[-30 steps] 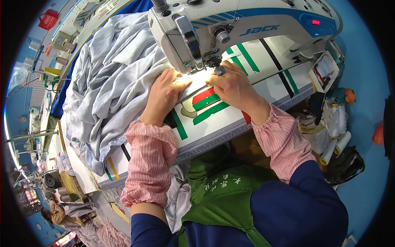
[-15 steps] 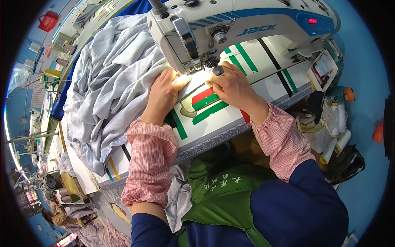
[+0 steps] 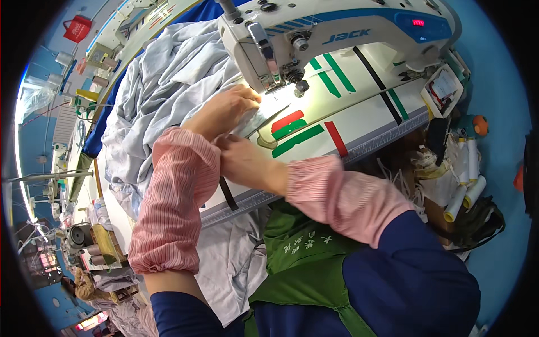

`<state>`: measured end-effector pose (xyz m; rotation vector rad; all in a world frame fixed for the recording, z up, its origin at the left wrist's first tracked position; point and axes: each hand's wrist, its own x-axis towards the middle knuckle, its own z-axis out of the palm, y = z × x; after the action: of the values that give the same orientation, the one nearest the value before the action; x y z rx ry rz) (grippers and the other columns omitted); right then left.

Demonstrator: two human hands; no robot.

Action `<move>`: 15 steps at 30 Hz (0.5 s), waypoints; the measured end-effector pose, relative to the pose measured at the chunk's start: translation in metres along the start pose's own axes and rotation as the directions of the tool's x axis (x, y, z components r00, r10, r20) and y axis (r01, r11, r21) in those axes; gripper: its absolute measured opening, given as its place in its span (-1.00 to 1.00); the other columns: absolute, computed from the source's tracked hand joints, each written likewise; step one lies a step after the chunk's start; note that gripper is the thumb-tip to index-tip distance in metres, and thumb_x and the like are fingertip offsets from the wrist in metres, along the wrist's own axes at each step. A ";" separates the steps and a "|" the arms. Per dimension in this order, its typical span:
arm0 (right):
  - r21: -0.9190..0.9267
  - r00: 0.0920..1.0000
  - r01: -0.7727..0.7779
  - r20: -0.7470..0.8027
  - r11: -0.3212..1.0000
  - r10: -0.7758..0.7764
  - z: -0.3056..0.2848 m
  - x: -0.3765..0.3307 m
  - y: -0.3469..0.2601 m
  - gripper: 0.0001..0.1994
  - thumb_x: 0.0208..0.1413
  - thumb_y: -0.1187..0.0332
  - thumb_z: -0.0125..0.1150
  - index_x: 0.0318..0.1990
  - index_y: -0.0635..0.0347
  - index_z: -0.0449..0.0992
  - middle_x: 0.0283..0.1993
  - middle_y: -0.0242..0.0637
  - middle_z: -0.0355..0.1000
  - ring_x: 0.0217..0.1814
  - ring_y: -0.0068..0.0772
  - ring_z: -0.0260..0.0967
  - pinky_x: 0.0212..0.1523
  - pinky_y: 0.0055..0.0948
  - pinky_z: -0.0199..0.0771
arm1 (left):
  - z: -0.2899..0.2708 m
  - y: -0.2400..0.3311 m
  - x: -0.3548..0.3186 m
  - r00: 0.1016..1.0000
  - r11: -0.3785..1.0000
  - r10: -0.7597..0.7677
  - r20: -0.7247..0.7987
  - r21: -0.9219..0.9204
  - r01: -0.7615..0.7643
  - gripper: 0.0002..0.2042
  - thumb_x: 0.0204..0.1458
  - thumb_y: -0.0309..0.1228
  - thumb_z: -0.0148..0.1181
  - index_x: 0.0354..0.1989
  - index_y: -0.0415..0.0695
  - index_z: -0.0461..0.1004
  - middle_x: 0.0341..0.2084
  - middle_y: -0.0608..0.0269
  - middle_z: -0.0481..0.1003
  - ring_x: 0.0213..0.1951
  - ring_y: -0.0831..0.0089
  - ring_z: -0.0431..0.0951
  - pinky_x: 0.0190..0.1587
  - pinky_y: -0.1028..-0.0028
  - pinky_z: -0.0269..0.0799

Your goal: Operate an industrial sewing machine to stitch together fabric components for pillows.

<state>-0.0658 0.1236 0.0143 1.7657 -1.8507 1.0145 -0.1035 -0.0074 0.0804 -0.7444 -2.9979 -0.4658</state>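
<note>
Pale grey-blue fabric [image 3: 168, 95] is lying heaped on the sewing table [image 3: 359, 121], left of the sewing machine [image 3: 337, 33]. The left hand [image 3: 224, 109] is pressing a strip flat by the needle; the right hand [image 3: 247, 163] is pinching its near end.

Garment factory: industrial sewing machine [image 3: 337, 39], heaped pale fabric [image 3: 163, 95], more workstations [image 3: 73, 236] behind.
</note>
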 end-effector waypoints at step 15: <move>0.067 0.975 -0.188 0.132 0.980 0.178 -0.187 -0.133 0.042 -0.74 -0.27 0.63 0.28 -0.32 0.25 0.51 -0.16 -0.24 0.49 -0.01 -0.17 0.43 -0.01 -0.21 0.45 | 0.033 0.115 0.009 0.818 0.768 -0.565 -0.110 0.294 0.569 -0.70 0.01 -0.21 0.23 -0.45 -0.27 0.57 -0.23 0.04 0.47 -0.34 0.17 0.60 -0.34 0.23 0.50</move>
<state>-0.1267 0.3480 0.0339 1.7655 -2.1106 1.0797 -0.0564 0.1027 0.0820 0.2118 -3.1178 0.0246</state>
